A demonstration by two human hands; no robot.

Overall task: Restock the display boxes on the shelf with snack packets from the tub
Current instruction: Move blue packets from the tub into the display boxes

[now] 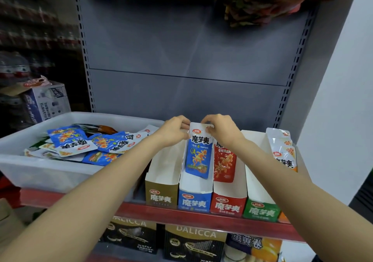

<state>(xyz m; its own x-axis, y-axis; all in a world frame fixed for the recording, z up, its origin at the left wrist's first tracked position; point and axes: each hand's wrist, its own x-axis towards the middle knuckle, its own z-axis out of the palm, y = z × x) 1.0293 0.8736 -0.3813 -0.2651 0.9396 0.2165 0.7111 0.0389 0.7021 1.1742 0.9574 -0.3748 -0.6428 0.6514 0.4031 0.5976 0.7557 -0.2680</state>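
Two hands, my left hand (175,129) and right hand (219,128), pinch one blue packet (198,152) over the blue box (194,193); tilted entry could jam it against the wall.

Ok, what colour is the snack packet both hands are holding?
Blue snack packet with a white top, clearest in the head view.

The tub (30,150) is seen to be of translucent, frosted plastic. The snack packets (198,152) are made of glossy printed foil. The display boxes (194,199) are formed of matt card with white insides. The shelf back panel (181,50) is finished in smooth grey painted metal.
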